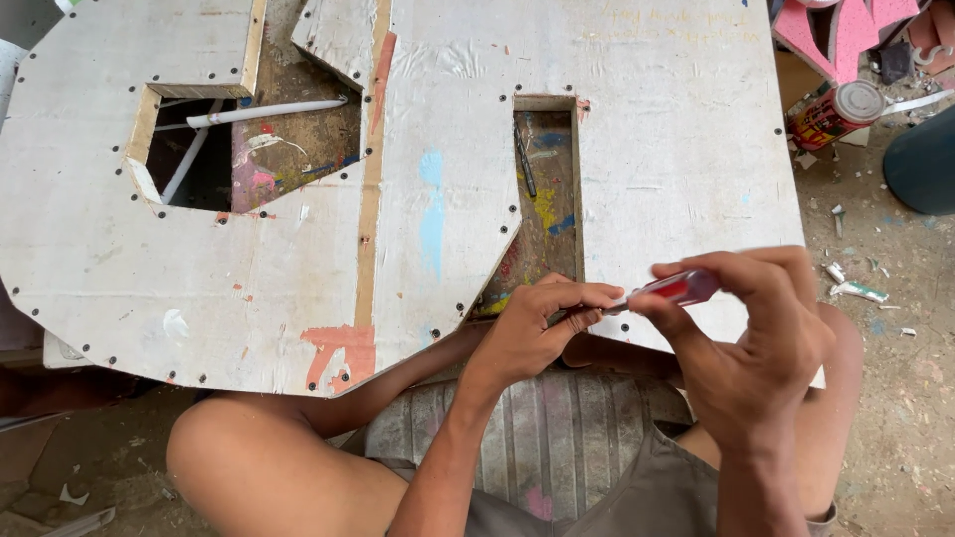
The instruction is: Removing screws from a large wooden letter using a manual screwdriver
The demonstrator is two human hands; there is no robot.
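Both hands meet — left (pixel 542 323) pinching, right (pixel 741 333) curled (fingers closed), wrists bent.

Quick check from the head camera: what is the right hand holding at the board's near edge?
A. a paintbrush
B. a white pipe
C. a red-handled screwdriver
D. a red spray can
C: the right hand grips a red-handled screwdriver, its tip steadied by the left hand at the white board.
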